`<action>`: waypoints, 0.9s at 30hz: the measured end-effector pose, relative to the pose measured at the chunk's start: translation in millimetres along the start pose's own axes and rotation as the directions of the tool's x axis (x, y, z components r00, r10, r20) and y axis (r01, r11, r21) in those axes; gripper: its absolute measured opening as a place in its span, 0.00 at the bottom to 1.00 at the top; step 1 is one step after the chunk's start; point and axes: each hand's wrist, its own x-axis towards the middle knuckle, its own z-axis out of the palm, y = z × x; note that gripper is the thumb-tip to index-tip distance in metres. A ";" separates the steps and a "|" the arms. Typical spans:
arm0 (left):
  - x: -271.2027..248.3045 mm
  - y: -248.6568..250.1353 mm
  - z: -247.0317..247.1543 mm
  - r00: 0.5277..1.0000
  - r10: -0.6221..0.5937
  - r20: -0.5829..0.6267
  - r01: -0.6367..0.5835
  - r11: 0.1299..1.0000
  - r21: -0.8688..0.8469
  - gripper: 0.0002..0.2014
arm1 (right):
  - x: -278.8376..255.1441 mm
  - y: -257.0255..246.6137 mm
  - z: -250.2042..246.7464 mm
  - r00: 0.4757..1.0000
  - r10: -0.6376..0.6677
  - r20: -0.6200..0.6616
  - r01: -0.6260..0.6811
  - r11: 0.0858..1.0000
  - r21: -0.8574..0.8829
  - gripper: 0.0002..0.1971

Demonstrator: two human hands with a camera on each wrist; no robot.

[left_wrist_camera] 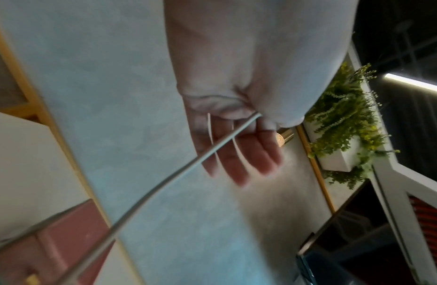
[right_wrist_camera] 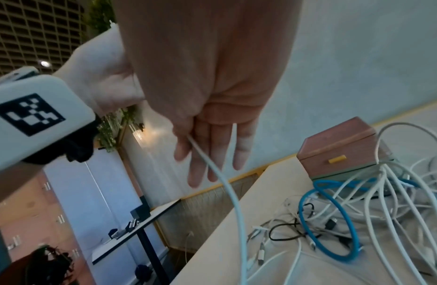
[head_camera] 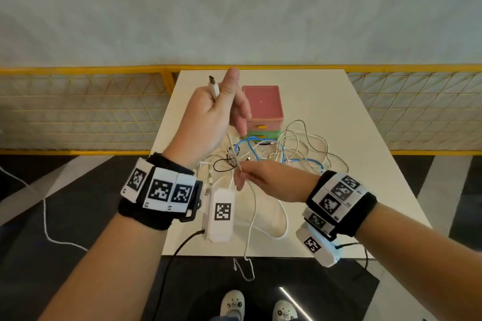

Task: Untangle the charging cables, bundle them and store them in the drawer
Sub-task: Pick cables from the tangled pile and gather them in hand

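Note:
My left hand (head_camera: 221,104) is raised above the table and pinches a white cable (head_camera: 251,216) just below its plug (head_camera: 214,86), which sticks up past the thumb. In the left wrist view the thumb presses this cable (left_wrist_camera: 163,183) against the hand (left_wrist_camera: 236,154). Lower down, my right hand (head_camera: 243,174) pinches the same cable (right_wrist_camera: 234,198) between thumb and fingers (right_wrist_camera: 207,154). The cable's far end hangs over the table's front edge. Behind the hands lies a tangle of white, blue and black cables (head_camera: 287,148) (right_wrist_camera: 358,221), in front of a small pink and green drawer box (head_camera: 263,104) (right_wrist_camera: 334,146), whose drawers look closed.
The white table (head_camera: 352,125) is narrow, with its front edge close to me and floor beyond it on both sides. A yellow mesh railing (head_camera: 78,112) runs behind it. Wrist-camera leads hang from both forearms. Greenery (left_wrist_camera: 346,115) stands off to one side.

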 end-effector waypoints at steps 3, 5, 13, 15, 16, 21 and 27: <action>-4.3 -17.1 -13.7 0.988 -0.147 -0.039 0.148 0.988 0.036 0.32 | 15.8 17.7 4.5 0.965 0.160 0.206 -0.121 0.974 -0.189 0.21; -7.2 -31.5 -24.7 0.971 -0.234 -0.043 0.236 0.970 0.062 0.32 | 27.6 27.2 8.8 0.943 0.250 0.221 -0.198 0.953 -0.231 0.25; -22.2 -87.8 -36.4 0.918 -0.389 -0.075 0.392 0.919 0.032 0.27 | 84.1 70.0 79.4 0.859 0.493 0.134 -0.459 0.860 -0.221 0.17; -24.2 -98.1 -32.3 0.909 -0.412 -0.066 0.415 0.909 0.039 0.27 | 92.6 79.9 98.5 0.819 0.550 0.164 -0.495 0.821 -0.283 0.19; -24.7 -102.4 -30.2 0.903 -0.425 -0.061 0.428 0.903 0.040 0.27 | 96.2 84.2 105.2 0.803 0.571 0.169 -0.507 0.805 -0.308 0.19; -24.1 -119.5 -23.8 0.874 -0.483 -0.050 0.485 0.875 0.019 0.26 | 109.2 92.7 114.5 0.792 0.608 0.048 -0.561 0.757 -0.335 0.12; -24.7 -140.3 -22.1 0.826 -0.556 -0.087 0.555 0.831 -0.045 0.25 | 109.3 97.5 116.1 0.654 0.751 -0.091 -0.755 0.639 -0.148 0.21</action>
